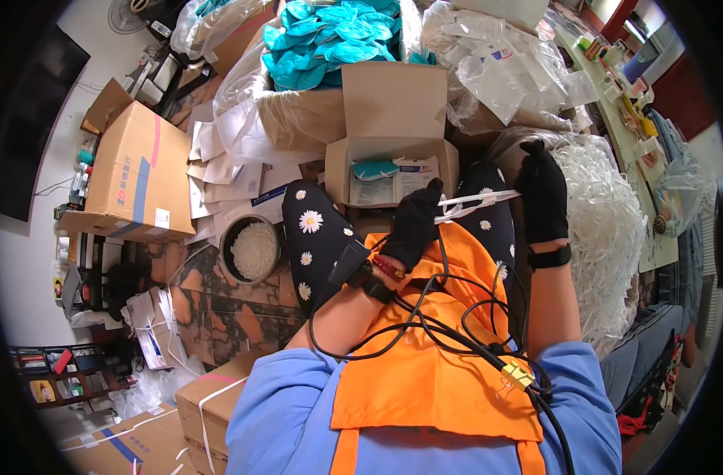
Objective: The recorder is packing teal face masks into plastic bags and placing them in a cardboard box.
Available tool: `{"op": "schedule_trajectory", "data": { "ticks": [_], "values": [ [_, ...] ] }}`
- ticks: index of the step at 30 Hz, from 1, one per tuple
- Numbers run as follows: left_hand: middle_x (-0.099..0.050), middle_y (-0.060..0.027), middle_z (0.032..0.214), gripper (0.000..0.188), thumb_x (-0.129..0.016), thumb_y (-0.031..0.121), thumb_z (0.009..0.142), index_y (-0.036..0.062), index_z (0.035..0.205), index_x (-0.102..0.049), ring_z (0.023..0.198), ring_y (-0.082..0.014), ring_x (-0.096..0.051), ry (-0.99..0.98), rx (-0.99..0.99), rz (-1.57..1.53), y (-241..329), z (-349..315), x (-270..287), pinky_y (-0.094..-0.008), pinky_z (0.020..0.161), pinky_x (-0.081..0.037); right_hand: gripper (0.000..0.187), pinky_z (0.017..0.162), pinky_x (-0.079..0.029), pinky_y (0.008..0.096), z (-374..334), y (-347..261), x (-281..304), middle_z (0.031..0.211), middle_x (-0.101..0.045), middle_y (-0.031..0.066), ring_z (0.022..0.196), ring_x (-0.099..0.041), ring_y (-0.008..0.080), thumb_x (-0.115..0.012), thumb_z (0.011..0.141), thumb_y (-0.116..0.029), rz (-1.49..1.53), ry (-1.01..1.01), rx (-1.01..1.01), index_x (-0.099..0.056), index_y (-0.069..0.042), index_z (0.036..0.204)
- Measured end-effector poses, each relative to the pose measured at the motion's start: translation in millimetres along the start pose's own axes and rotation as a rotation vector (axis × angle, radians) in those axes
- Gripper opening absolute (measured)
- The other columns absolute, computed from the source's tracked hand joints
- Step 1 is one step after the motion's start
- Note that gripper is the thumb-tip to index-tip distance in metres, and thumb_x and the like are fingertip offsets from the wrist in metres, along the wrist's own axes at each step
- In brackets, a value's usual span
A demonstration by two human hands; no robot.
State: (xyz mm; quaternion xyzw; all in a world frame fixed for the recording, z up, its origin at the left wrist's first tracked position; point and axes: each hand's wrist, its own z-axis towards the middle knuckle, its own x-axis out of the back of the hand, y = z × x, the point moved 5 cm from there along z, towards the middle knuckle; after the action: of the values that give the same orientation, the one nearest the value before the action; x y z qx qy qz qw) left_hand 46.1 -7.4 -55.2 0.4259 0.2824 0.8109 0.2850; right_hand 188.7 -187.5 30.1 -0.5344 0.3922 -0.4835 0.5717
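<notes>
Head view: left hand (415, 226) and right hand (544, 191) pinch white strands (480, 199) (long axis crosswise, rising rightward).

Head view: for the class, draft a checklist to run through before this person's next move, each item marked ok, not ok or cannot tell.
1. White strands held in left hand: ok.
2. Strands reach right hand: ok.
3. Right hand's grip firm: cannot tell.
4. Small carton ahead open: ok.
5. Lap free of black cables: not ok, they loop over the orange apron.
</notes>
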Motion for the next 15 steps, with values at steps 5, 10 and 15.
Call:
{"op": "schedule_trajectory", "data": {
  "ticks": [5, 10, 15],
  "values": [
    [-0.065, -0.0166, 0.089, 0.041, -0.065, 0.019, 0.076, 0.0046, 0.114, -0.059, 0.081, -0.0344, -0.062, -0.147, -0.146, 0.226, -6, 17, 3, -0.0386, 0.071, -0.050, 0.030, 0.077, -0.046, 0.0265, 4, 5, 19, 0.103, -0.062, 0.0052, 0.090, -0.057, 0.0131, -0.059, 0.088, -0.012, -0.267, 0.084, 0.113, -0.058, -0.001, 0.116],
    [-0.065, -0.0126, 0.080, 0.024, -0.058, 0.029, 0.085, 0.0074, 0.090, -0.066, 0.074, -0.0299, -0.064, -0.676, -0.237, 0.401, 54, 30, 29, -0.0378, 0.067, -0.051, 0.054, 0.098, -0.042, 0.0318, -33, -51, -73, 0.125, -0.057, 0.0088, 0.114, -0.053, 0.0183, -0.067, 0.079, -0.004, 0.218, -0.550, 0.070, -0.050, -0.001, 0.130],
    [-0.067, -0.0153, 0.077, 0.019, -0.066, 0.019, 0.081, 0.0038, 0.093, -0.068, 0.073, -0.0275, -0.067, -0.612, -0.205, 0.004, 70, 49, 44, -0.0345, 0.065, -0.052, 0.062, 0.104, -0.037, 0.0326, -66, -25, -104, 0.131, -0.052, 0.0107, 0.124, -0.046, 0.0196, -0.065, 0.080, -0.006, 0.463, -0.924, -0.236, -0.043, -0.001, 0.138]
  ]
}}
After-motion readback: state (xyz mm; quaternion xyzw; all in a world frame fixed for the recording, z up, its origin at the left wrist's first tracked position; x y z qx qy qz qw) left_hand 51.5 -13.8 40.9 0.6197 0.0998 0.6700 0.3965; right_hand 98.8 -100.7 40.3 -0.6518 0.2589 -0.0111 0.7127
